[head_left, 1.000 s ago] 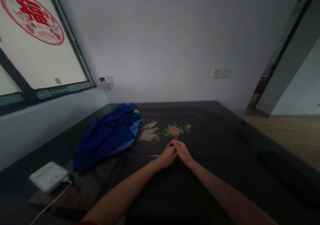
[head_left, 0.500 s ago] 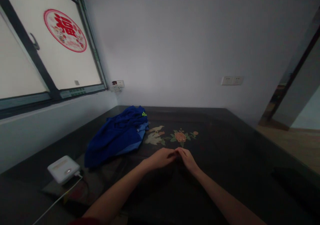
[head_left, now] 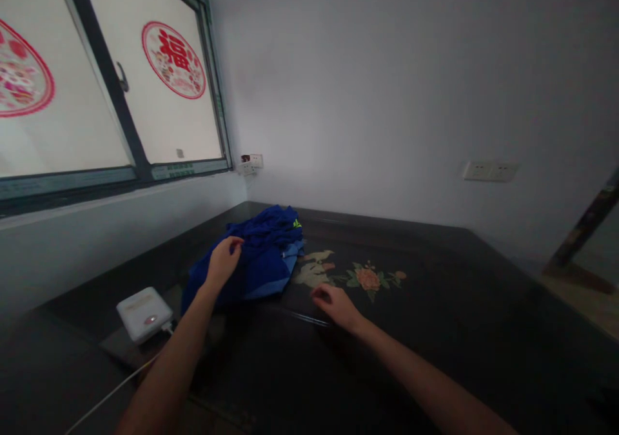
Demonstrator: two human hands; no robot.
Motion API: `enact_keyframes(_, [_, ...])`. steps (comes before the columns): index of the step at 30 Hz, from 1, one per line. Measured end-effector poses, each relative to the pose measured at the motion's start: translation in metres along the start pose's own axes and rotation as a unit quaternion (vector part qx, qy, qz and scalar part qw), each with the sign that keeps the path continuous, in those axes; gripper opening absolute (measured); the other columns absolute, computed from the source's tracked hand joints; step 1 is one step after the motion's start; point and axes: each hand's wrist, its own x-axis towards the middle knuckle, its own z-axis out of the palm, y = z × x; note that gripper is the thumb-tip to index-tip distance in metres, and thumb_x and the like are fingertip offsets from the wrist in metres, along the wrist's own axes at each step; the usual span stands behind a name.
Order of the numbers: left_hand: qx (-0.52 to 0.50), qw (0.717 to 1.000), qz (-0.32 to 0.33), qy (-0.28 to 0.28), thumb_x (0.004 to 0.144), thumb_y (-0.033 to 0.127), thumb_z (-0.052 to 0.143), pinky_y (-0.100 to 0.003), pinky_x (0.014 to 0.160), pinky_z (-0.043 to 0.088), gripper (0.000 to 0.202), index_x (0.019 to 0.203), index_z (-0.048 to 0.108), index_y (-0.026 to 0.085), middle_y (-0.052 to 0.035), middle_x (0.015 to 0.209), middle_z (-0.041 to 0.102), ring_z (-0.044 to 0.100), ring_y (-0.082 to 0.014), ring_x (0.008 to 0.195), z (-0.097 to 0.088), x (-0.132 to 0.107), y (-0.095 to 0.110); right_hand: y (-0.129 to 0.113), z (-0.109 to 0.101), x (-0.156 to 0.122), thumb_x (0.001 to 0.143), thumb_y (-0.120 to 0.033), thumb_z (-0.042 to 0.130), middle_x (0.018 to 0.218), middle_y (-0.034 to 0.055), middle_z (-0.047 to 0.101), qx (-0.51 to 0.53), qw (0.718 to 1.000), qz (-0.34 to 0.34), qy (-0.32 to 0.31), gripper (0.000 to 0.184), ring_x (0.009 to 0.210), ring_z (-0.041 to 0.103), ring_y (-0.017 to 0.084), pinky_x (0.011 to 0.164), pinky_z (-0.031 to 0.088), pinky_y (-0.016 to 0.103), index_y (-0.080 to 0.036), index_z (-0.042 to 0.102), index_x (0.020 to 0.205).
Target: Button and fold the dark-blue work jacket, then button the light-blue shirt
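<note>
One dark counter (head_left: 435,319) fills the near half of our view. The far-left window (head_left: 155,132) shows more now than a second ago; we read that as the head swinging left, not things moving.

Next down, the blue garment (head_left: 261,274): left side of the counter, crumpled toward its far end, flatter on the near side. Lies much as before, no lift that we can see.

Big change is the hands. Half a second ago they met near the middle; now they're well apart. Left hand (head_left: 223,264) is at the garment's left part, grip loosely curled, thumb and fingertips close together; we can't make out whether cloth is pinched or even touched. Right hand (head_left: 340,305) is right of the garment, at the near-left of the flower design (head_left: 368,279), grip curled but fingers apart from thumb, nothing in it that we see. Our read: handling of the garment is only at its start.

Smaller stuff: white box (head_left: 145,316), near left, with a cable (head_left: 113,388) running nearer; both hands clear of it.
</note>
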Motion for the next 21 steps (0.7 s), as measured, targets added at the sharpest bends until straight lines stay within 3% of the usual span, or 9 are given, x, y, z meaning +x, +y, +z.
enact_keyframes(5, [0.111, 0.986, -0.078, 0.092, 0.08, 0.025, 0.048, -0.043, 0.093, 0.043, 0.032, 0.108, 0.061, 0.017, -0.0128, 0.113, 0.058, 0.052, -0.0295, 0.111, -0.002, 0.022, -0.039, -0.005, 0.027, 0.097, 0.073, -0.016, 0.065, 0.102, 0.0072, 0.064, -0.055, 0.998, -0.028, 0.009, 0.037, 0.096, 0.058, 0.021, 0.086, 0.044, 0.034, -0.017, 0.058, 0.11])
enact_keyframes(7, [0.107, 0.986, -0.092, 0.094, 0.08, 0.027, 0.05, -0.044, 0.096, 0.041, 0.038, 0.116, 0.057, 0.015, -0.0146, 0.121, 0.055, 0.048, -0.0307, 0.117, 0.003, 0.03, -0.048, -0.008, 0.037, 0.13, 0.07, -0.017, 0.069, 0.119, 0.0124, 0.057, -0.072, 0.996, -0.032, 0.031, 0.055, 0.11, 0.053, 0.023, 0.095, 0.039, 0.037, -0.015, 0.051, 0.122])
enact_keyframes(10, [0.062, 0.992, -0.097, 0.053, 0.081, 0.029, 0.053, -0.041, 0.104, 0.035, 0.051, 0.128, 0.047, 0.01, -0.0169, 0.13, 0.051, 0.043, -0.0285, 0.126, 0.016, 0.041, -0.056, -0.015, 0.053, 0.166, 0.067, -0.024, 0.076, 0.14, 0.019, 0.041, -0.092, 0.995, -0.017, 0.047, 0.084, 0.129, 0.038, 0.027, 0.104, 0.031, 0.04, -0.014, 0.034, 0.139])
enact_keyframes(13, [0.009, 0.993, -0.122, -0.001, 0.082, 0.034, 0.056, -0.039, 0.107, 0.033, 0.064, 0.136, 0.036, 0.006, -0.0201, 0.139, 0.044, 0.04, -0.0283, 0.131, 0.029, 0.047, -0.057, -0.021, 0.071, 0.183, 0.062, -0.034, 0.08, 0.149, 0.0207, 0.026, -0.124, 0.992, 0.012, 0.02, 0.107, 0.134, 0.029, 0.034, 0.105, 0.027, 0.05, -0.021, 0.017, 0.147])
enact_keyframes(15, [-0.011, 0.989, -0.148, -0.025, 0.081, 0.038, 0.058, -0.039, 0.107, 0.034, 0.071, 0.139, 0.03, 0.006, -0.0212, 0.141, 0.042, 0.041, -0.0297, 0.13, 0.035, 0.048, -0.056, -0.024, 0.081, 0.187, 0.058, -0.037, 0.082, 0.149, 0.0199, 0.026, -0.156, 0.987, 0.029, -0.001, 0.115, 0.133, 0.03, 0.038, 0.103, 0.023, 0.058, -0.027, 0.011, 0.148])
enact_keyframes(18, [-0.015, 0.984, -0.177, -0.033, 0.08, 0.041, 0.061, -0.039, 0.105, 0.036, 0.078, 0.141, 0.027, 0.006, -0.0221, 0.141, 0.043, 0.045, -0.0307, 0.128, 0.04, 0.047, -0.049, -0.025, 0.09, 0.187, 0.054, -0.033, 0.085, 0.142, 0.018, 0.038, -0.179, 0.983, 0.047, 0.007, 0.113, 0.129, 0.036, 0.038, 0.103, 0.021, 0.058, -0.028, 0.02, 0.146])
enact_keyframes(21, [-0.011, 0.985, -0.169, -0.045, 0.078, 0.039, 0.062, -0.037, 0.1, 0.041, 0.074, 0.138, 0.034, 0.005, -0.022, 0.135, 0.05, 0.051, -0.0302, 0.123, 0.041, 0.047, -0.038, -0.023, 0.091, 0.183, 0.058, -0.025, 0.082, 0.125, 0.0136, 0.056, -0.15, 0.987, 0.052, 0.019, 0.091, 0.119, 0.048, 0.033, 0.101, 0.027, 0.051, -0.024, 0.036, 0.137])
